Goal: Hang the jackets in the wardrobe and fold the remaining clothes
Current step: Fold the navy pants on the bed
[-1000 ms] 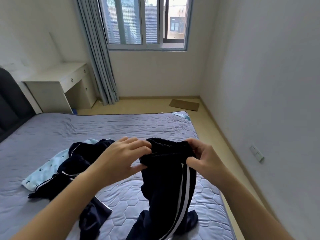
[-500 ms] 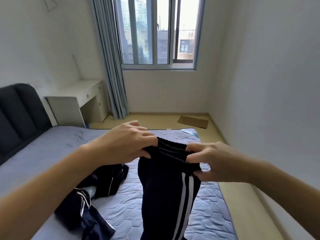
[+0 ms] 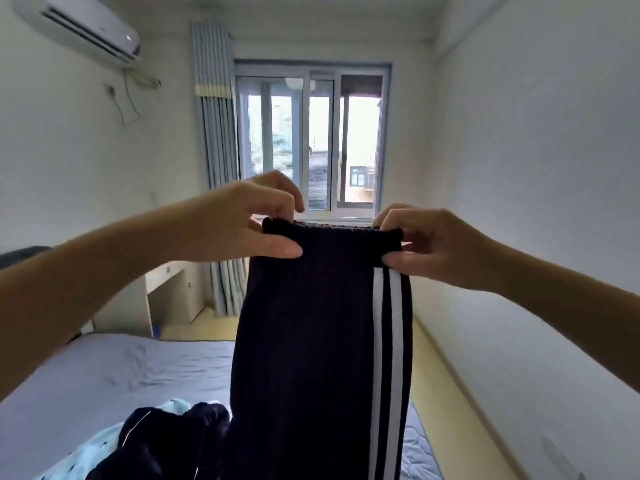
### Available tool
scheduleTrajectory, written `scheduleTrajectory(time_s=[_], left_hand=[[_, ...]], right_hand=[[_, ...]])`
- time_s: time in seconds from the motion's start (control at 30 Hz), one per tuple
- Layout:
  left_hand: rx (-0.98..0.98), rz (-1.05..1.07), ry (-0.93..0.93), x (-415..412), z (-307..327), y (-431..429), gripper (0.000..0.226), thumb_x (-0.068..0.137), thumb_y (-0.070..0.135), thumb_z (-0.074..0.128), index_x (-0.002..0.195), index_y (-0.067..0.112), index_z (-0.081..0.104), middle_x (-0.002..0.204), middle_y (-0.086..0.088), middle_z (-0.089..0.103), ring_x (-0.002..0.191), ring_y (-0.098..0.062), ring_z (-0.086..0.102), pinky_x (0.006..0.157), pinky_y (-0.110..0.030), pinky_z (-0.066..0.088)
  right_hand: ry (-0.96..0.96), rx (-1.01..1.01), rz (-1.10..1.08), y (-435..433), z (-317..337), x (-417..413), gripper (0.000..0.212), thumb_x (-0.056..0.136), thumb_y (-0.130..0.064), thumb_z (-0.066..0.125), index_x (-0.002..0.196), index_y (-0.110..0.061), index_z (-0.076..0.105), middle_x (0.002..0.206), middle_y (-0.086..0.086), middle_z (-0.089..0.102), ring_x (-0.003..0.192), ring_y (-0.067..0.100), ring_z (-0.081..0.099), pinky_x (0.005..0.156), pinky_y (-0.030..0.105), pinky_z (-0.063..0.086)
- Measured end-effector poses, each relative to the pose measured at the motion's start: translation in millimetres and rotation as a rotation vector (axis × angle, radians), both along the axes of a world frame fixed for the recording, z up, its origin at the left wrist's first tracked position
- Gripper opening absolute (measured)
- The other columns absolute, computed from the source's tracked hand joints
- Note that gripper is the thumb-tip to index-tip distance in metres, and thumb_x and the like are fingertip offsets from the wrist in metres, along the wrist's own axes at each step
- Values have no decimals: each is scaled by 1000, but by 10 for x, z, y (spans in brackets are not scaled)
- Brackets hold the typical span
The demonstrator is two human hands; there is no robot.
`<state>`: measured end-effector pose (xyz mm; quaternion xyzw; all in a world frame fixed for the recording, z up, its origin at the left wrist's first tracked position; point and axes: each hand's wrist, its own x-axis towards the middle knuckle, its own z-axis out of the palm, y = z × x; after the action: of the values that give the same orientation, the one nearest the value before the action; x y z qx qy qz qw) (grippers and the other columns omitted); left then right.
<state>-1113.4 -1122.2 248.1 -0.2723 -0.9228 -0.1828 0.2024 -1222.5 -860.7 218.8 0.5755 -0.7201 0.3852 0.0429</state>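
Dark navy track trousers point(image 3: 311, 341) with two white side stripes hang in front of me, held up by the waistband at chest height. My left hand point(image 3: 242, 223) pinches the waistband's left corner and my right hand point(image 3: 426, 240) pinches its right corner. The legs drop straight down out of the frame. On the bed point(image 3: 121, 368) below, at the lower left, lie a dark navy garment point(image 3: 166, 438) with thin white piping and a light blue patterned cloth point(image 3: 86, 455) under it.
The bed's grey-blue mattress fills the lower left. A white desk point(image 3: 162, 296) stands by the left wall beside grey curtains point(image 3: 218, 202). A window point(image 3: 311, 143) is straight ahead, an air conditioner point(image 3: 79, 26) high on the left. A yellow floor strip point(image 3: 450, 393) runs along the right wall.
Both hands have lifted the trousers from just above the bed to chest height and spread the waistband wide. My view has tilted up toward the window.
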Motion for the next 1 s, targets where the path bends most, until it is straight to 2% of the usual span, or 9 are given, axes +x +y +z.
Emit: scheduleTrajectory(time_s=[0.1, 0.2, 0.27, 0.33, 0.5, 0.57, 0.67, 0.83, 1.0], left_hand=[[51, 158, -59, -203, 278, -15, 19, 78, 31, 69, 74, 26, 52, 99, 1, 66, 76, -9, 63, 68, -22, 52], [89, 243, -268, -456, 452, -65, 32, 71, 36, 75, 91, 30, 51, 94, -1, 71, 78, -20, 68, 79, -38, 54], [18, 271, -466, -644, 512, -101, 45, 66, 39, 77, 103, 38, 51, 98, 0, 71, 83, -15, 70, 81, -35, 57], [-84, 324, -544, -905, 501, -125, 43, 74, 33, 77, 111, 35, 53, 99, 3, 70, 87, -14, 70, 82, -30, 56], [-244, 537, -417, -1834, 165, -266, 24, 88, 31, 64, 103, 13, 63, 98, 0, 62, 86, -16, 59, 71, -24, 46], [-241, 610, -337, -2125, 76, -334, 29, 91, 31, 62, 112, 11, 58, 104, -3, 59, 93, -20, 56, 77, -29, 44], [-151, 648, -155, -2348, 109, -429, 32, 92, 26, 61, 116, 9, 51, 110, -9, 58, 98, -25, 57, 84, -37, 49], [-48, 643, 101, -2324, 152, -491, 33, 85, 26, 70, 108, 9, 52, 99, -8, 58, 87, -24, 56, 71, -34, 47], [37, 577, 18, -2137, -294, -501, 32, 85, 22, 70, 107, 11, 51, 97, -6, 58, 83, -21, 56, 67, -30, 46]], right_hand=[[-105, -90, -52, -77, 281, -135, 22, 75, -8, 64, 94, -19, 58, 104, 8, 63, 98, 20, 66, 89, 36, 54], [-248, 46, -166, -172, 489, -360, 41, 81, -4, 66, 114, -26, 56, 119, 5, 62, 109, 21, 62, 97, 38, 50], [-285, 191, -200, -273, 571, -513, 45, 85, 2, 61, 123, -21, 56, 114, 7, 65, 105, 21, 64, 91, 32, 53], [-206, 310, -240, -441, 573, -680, 39, 84, 3, 58, 119, -15, 61, 105, 1, 68, 95, 14, 66, 81, 24, 54], [89, 411, -477, -1018, 318, -1473, 32, 79, -1, 58, 107, -11, 69, 96, 2, 67, 94, 22, 63, 78, 26, 55], [185, 360, -575, -1201, 264, -1772, 28, 80, -1, 59, 105, -11, 68, 95, 1, 63, 91, 21, 59, 70, 21, 48], [302, 186, -675, -1368, 303, -2039, 27, 83, 2, 59, 105, -13, 64, 98, 2, 60, 91, 20, 58, 74, 27, 49], [405, 63, -772, -1424, 361, -2053, 28, 85, 7, 54, 105, -11, 59, 95, 4, 59, 84, 20, 57, 69, 28, 47], [366, 60, -728, -1329, -115, -1868, 25, 84, 2, 61, 106, -11, 58, 95, 2, 58, 86, 18, 57, 75, 29, 53]])
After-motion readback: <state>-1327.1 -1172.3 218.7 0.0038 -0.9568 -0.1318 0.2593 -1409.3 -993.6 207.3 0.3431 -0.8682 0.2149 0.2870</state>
